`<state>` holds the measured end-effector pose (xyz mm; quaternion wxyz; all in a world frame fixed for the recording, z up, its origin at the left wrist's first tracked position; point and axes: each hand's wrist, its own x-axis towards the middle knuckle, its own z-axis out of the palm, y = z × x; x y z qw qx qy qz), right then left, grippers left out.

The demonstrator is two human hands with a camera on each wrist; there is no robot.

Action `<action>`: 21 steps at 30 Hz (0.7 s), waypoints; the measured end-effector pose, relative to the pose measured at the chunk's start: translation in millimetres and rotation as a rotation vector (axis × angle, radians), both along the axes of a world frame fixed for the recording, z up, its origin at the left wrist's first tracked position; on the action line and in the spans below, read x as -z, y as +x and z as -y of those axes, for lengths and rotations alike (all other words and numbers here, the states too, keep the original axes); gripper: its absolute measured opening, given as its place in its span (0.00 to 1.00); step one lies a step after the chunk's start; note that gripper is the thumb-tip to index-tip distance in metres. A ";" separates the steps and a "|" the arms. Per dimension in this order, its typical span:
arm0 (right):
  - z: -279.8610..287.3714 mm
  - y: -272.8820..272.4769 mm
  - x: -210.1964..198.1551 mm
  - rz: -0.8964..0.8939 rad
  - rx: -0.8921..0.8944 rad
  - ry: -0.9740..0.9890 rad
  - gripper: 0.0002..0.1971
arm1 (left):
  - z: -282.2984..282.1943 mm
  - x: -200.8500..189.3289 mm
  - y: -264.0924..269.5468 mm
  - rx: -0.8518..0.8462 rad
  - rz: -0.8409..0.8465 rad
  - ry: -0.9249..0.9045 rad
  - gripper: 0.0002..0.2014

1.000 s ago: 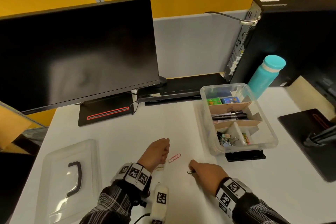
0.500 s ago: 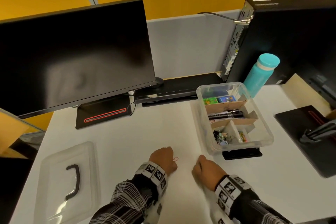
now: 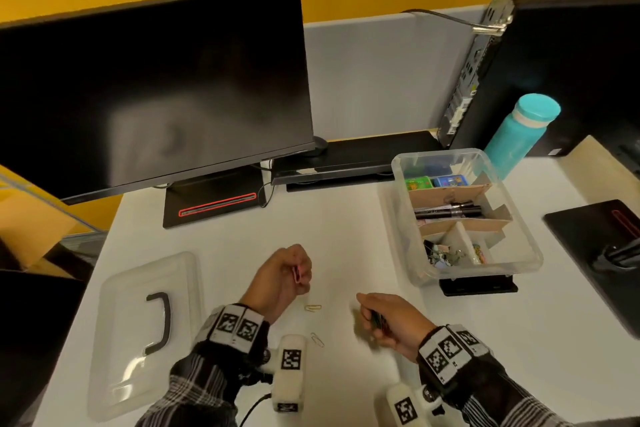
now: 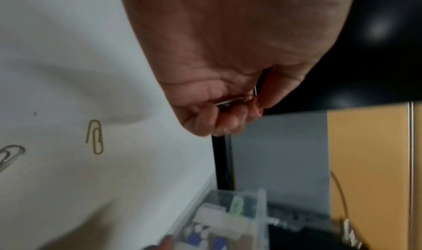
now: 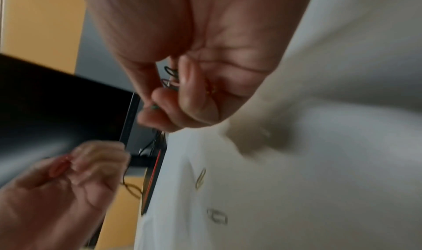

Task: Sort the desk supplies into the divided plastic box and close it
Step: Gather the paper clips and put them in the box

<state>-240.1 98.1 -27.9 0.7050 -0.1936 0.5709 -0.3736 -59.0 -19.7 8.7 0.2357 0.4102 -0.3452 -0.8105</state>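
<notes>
A: What are the hands holding?

B: The left hand (image 3: 282, 276) is curled, raised off the counter (image 3: 242, 246), and pinches a pink clip (image 3: 297, 274) between thumb and fingers. The right hand (image 3: 388, 319) is curled too, closed round a few dark clips (image 5: 170, 77).

A: Anything loose on the counter?

B: Two clips. A gold clip (image 3: 312, 307) lies between the hands, just below the left one. A grey clip (image 3: 317, 340) lies nearer the person, beside the left wrist.

A: And the box?

B: The box (image 3: 519, 267) sits open at the right, well apart from both hands. Cardboard dividers (image 3: 460, 225) split it. The far part holds small green and blue packs, the middle holds black markers (image 3: 450, 211), and the near left part holds a heap of small clips.

A: The lid?

B: The lid (image 3: 138, 340) lies flat at the left, handle up, near the left sleeve. A monitor (image 3: 149, 87) stands behind it, and a teal bottle (image 3: 516, 135) behind the box.
</notes>
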 end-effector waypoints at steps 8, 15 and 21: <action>10.8 63.6 12.8 -0.907 -0.759 -0.189 0.12 | 1.3 2.6 36.1 0.024 0.302 -0.172 0.20; 12.0 93.9 27.6 -1.255 -0.886 -0.171 0.20 | -6.4 34.8 43.2 0.411 0.732 -0.647 0.12; 5.5 77.6 27.6 -1.125 -0.788 -0.096 0.13 | -6.3 47.2 32.0 0.775 0.934 -0.860 0.12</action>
